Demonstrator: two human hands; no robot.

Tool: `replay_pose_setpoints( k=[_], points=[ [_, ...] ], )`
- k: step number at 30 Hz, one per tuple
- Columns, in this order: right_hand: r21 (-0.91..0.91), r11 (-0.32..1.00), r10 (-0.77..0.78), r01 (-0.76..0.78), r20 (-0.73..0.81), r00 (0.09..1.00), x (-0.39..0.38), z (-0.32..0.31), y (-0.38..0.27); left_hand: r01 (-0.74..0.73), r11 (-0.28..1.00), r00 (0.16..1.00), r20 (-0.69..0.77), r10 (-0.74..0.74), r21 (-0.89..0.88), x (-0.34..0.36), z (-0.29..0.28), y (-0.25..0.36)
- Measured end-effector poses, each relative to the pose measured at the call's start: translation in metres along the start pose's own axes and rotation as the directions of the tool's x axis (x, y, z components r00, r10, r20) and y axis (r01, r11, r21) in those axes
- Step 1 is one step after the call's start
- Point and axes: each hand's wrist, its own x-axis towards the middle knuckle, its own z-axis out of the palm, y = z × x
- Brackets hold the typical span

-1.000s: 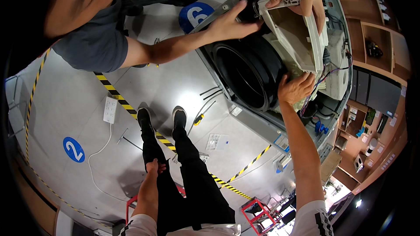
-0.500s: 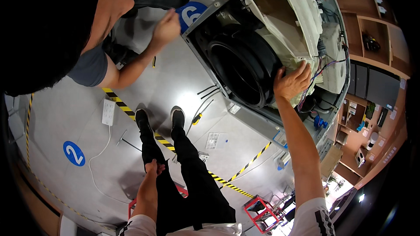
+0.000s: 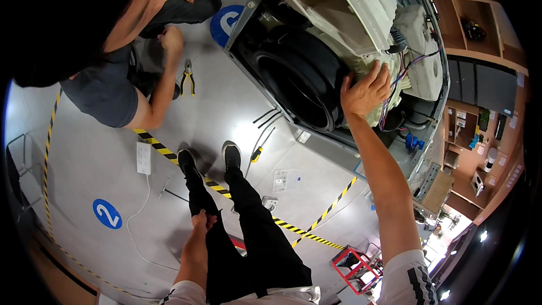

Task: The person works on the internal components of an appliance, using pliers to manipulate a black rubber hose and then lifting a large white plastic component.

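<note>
My right hand (image 3: 365, 90) rests with spread fingers on the cream plastic tub (image 3: 375, 114), holding nothing. Next to it, the round black rubber door gasket (image 3: 299, 82) sits in the opened grey metal cabinet (image 3: 324, 146) of what looks like a washing machine. Above the hand is a cream, open-topped plastic housing (image 3: 361, 28). Coloured wires (image 3: 402, 76) run just right of my fingers. My left hand (image 3: 202, 220) is at my thigh, its fingers curled together; whatever may be in them is hidden.
A person (image 3: 110, 87) crouches at the left. On the floor are yellow-black pliers (image 3: 188, 79), a yellow-handled screwdriver (image 3: 256, 153), a white power strip (image 3: 143, 158) with its cord, a T-shaped tool (image 3: 172, 193) and striped tape (image 3: 161, 147). Wooden shelves (image 3: 480, 34) stand at the right.
The view has shifted, with the machine higher and further left in it. The other person's arm has drawn back from the cabinet, and the pliers now show. My right hand stays on the tub.
</note>
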Motion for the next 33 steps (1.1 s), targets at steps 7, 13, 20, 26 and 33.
replay_pose_setpoints(
  k=[7, 13, 20, 26, 33],
  points=[
    [0.023, 1.000, 0.002, -0.001, -0.034, 0.999, 0.000, 0.000, -0.001, -0.001, 1.000, 1.000, -0.011, 0.002, 0.016, -0.001, -0.002, 0.010],
    [0.043, 0.999, -0.009, 0.011, -0.038, 0.999, 0.000, -0.001, -0.001, -0.009, 1.000, 1.000, -0.009, 0.009, 0.003, -0.005, -0.004, 0.016],
    [0.007, 1.000, -0.015, 0.016, -0.063, 0.998, 0.000, 0.001, -0.001, -0.025, 0.999, 1.000, -0.002, 0.025, 0.025, -0.012, -0.008, 0.015],
    [-0.021, 1.000, -0.015, 0.014, -0.062, 0.998, 0.001, 0.003, -0.001, -0.047, 0.999, 0.994, 0.098, 0.047, -0.002, -0.017, -0.017, 0.003],
    [-0.049, 0.999, -0.019, 0.017, -0.032, 0.999, 0.000, -0.001, -0.002, -0.051, 0.996, 0.972, 0.226, 0.065, -0.068, -0.022, -0.044, -0.001]
  ],
)
